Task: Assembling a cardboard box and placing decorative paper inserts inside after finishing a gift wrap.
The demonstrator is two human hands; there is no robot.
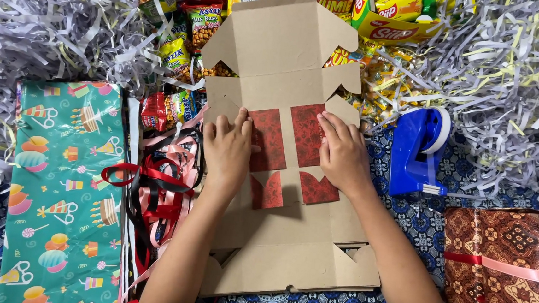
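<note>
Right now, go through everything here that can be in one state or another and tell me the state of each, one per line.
Cardboard box: unfolded flat, flaps spread.
Red patterned pieces: lying on the cardboard's middle panel.
Left hand: flat, palm down on the pieces.
Right hand: flat, palm down on the pieces.
Tape dispenser: loaded with a roll, untouched.
Gift wrap sheet: laid out flat.
Ribbons: loose, tangled pile.
Batik-wrapped parcel: wrapped, pink ribbon tied around.

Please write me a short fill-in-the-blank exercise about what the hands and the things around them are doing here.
1. Both hands, the left hand and the right hand, press flat on an unfolded ____ box.
2. The panels under the fingers are coloured ____.
3. The blue tape dispenser lies beside the ____ hand.
4. The tangle of ribbons lies between the box and the sheet of ____ paper.

Missing words: cardboard; red; right; wrapping
</note>
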